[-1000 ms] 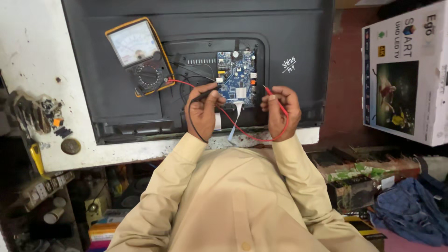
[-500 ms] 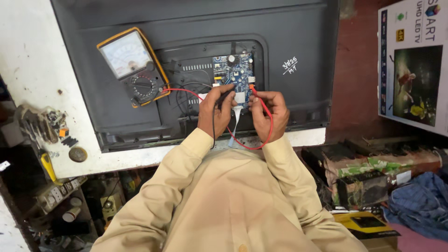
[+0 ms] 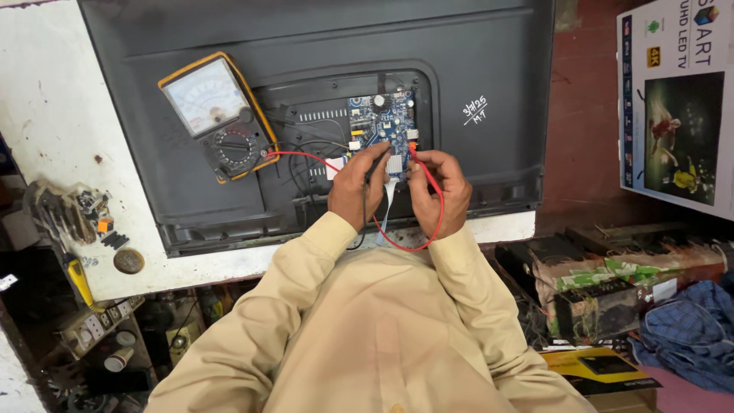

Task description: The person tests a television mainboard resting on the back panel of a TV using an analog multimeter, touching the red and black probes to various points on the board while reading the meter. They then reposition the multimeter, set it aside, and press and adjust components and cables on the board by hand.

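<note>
A flat television point(image 3: 489, 69) lies face down on a white bench, its back opened over a blue circuit board point(image 3: 384, 126). My left hand point(image 3: 358, 188) grips a black test probe whose tip touches the lower part of the board. My right hand point(image 3: 440, 191) pinches a red test probe against the board's lower right edge. A red lead point(image 3: 417, 243) loops below my hands and runs left to an analogue multimeter point(image 3: 216, 115) with a yellow case, resting on the television's back. My beige sleeves fill the lower frame.
The white bench point(image 3: 46, 115) carries small tools and a round disc point(image 3: 128, 261) at its left. A power strip point(image 3: 95, 327) hangs under the bench edge. A printed television carton point(image 3: 677, 99) stands at right, above clutter and blue cloth point(image 3: 684, 336).
Both hands have moved closer together onto the lower edge of the blue board. The view has shifted, so the television and meter sit further right and lower in frame.
</note>
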